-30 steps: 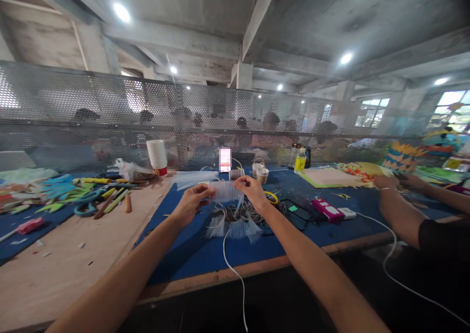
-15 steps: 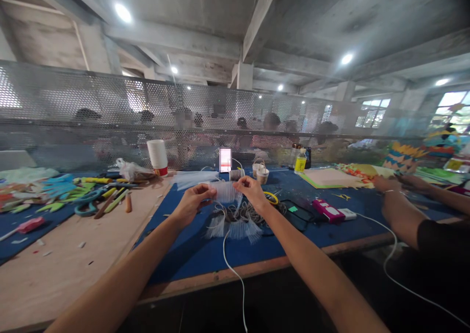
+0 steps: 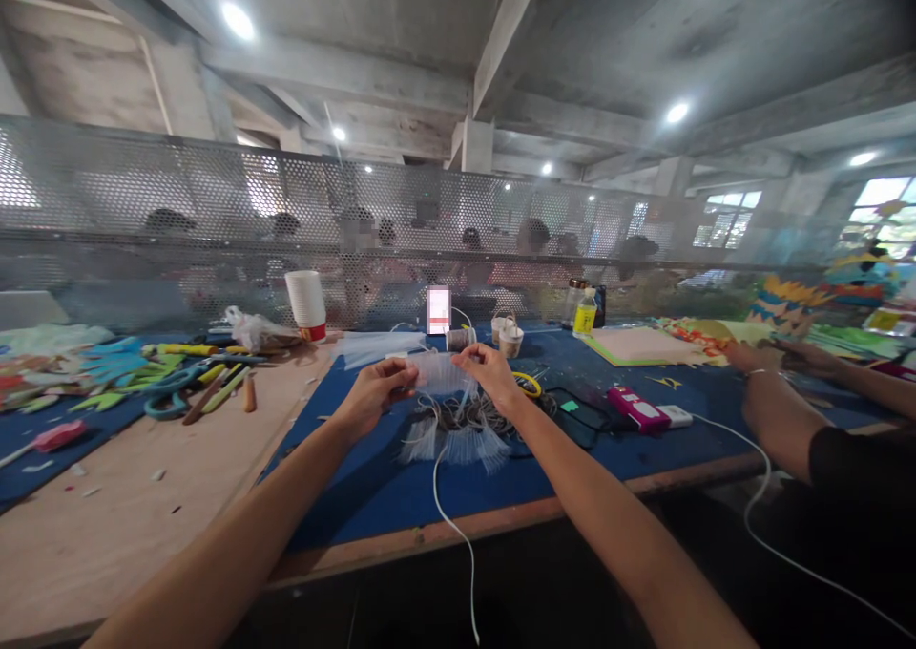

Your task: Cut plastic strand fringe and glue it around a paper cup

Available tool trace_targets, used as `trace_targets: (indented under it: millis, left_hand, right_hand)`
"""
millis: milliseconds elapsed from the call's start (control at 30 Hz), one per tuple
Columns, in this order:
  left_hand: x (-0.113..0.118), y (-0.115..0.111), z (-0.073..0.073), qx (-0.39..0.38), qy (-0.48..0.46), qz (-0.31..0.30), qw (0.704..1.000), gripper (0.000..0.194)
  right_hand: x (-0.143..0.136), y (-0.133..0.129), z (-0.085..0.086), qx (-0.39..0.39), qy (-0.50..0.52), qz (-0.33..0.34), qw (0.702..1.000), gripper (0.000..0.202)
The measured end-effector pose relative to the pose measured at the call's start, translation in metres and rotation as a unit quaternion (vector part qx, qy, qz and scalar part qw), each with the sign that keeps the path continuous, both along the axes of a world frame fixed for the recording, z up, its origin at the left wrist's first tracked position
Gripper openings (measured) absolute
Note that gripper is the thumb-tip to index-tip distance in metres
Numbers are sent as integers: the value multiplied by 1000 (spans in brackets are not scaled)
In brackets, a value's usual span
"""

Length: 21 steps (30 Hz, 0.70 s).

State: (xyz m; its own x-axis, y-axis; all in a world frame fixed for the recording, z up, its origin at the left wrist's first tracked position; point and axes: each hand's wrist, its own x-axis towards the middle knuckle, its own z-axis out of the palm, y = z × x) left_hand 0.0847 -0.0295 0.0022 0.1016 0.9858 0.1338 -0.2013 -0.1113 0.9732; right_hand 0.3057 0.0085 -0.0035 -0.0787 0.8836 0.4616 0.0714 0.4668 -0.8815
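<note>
Left hand (image 3: 372, 396), right hand (image 3: 492, 374) raised level, apparently pinching translucent strip (image 3: 440, 374).

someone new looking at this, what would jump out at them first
Probably the bright screen, upright near the back of the blue mat. Next, the clear strip pinched between left grip and right grip in the middle. Then the magenta box to the right and the cup stack at back left.
</note>
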Motion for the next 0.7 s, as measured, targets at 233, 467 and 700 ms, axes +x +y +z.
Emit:
trace_targets:
  millis: [233, 467, 700]
  left_hand:
    - [1, 2, -2, -5, -14, -2, 1000, 33]
    - [-1, 3, -3, -9, -47, -42, 998, 27]
    - [-1, 6, -8, -39, -55, -101, 993, 19]
  right_hand:
    - [2, 4, -4, 5, 15, 44, 999, 36]
    - [-2, -4, 1, -85, 103, 170, 976, 40]
    - [-3, -12, 4, -90, 100, 198, 971, 40]
